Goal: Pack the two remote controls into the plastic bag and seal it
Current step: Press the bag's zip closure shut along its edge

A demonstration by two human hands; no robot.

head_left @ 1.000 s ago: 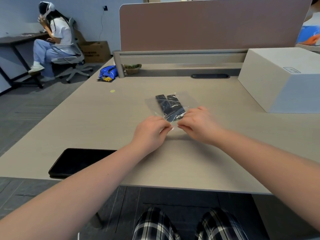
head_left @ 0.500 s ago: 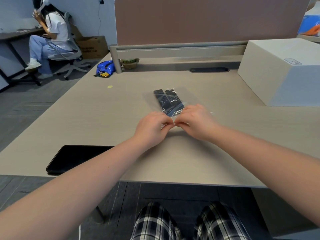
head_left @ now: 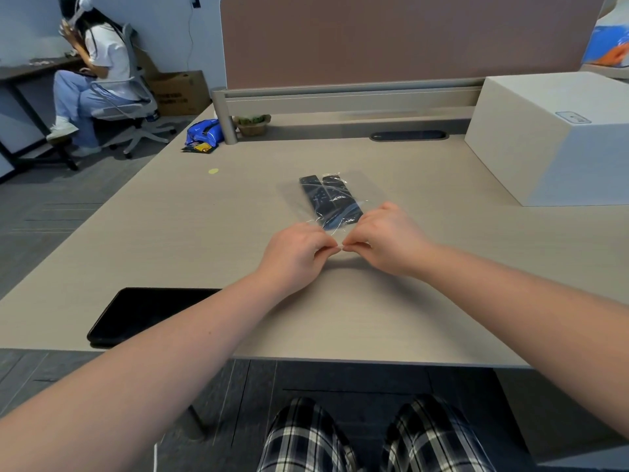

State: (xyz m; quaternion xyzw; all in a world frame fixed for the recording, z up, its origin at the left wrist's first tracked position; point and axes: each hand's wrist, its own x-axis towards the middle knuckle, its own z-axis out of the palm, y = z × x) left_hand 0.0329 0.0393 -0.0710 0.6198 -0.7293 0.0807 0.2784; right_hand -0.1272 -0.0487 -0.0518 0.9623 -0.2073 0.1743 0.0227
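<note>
Two black remote controls [head_left: 328, 201] lie side by side inside a clear plastic bag [head_left: 299, 199] on the beige desk [head_left: 204, 233]. The bag's near end points toward me. My left hand [head_left: 299, 250] and my right hand [head_left: 384, 240] both pinch that near edge, fingertips almost touching each other at the middle. The bag's mouth itself is hidden under my fingers.
A black tablet [head_left: 146, 315] lies at the desk's front left edge. A large white box [head_left: 551, 141] stands at the right. A blue pouch [head_left: 202, 134] and a small potted plant [head_left: 253, 124] sit at the far left by the partition. A person sits on a chair [head_left: 129, 107] beyond.
My hands have stayed pinched on the bag's near edge, their fingertips closing in toward each other. The camera view tilted slightly; the bag and remotes kept their place.
</note>
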